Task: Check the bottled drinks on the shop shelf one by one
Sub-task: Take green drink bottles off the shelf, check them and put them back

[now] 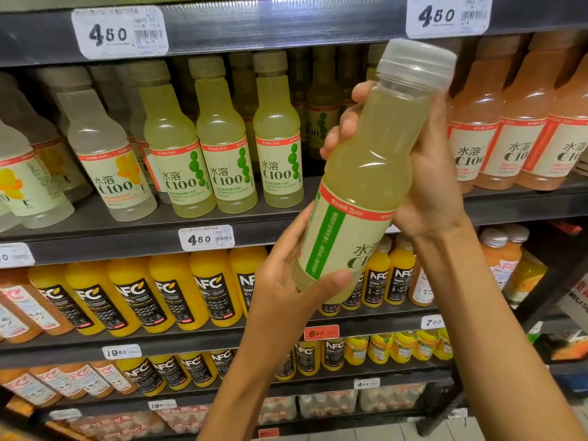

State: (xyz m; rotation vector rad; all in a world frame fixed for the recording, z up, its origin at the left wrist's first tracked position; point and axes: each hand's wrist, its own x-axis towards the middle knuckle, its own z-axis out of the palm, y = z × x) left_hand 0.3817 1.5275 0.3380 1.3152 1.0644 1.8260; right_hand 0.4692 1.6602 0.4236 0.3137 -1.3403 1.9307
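While tilted, the bottle sits gripped — both hands.

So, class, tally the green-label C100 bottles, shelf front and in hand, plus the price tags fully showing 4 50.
Green-label C100 bottles at the shelf front: 3
Held green-label bottle, gripped by left hand and right hand: 1
Price tags showing 4 50: 3
Total: 7

The bottle held up in front shows "水溶" and part of "C1" on its label. The green bottles on the shelf say "水溶 C100". The orange juice bottles say "NFC". White price tags say "4 50". A red tag and lower tags say "19 50" and "7 00".
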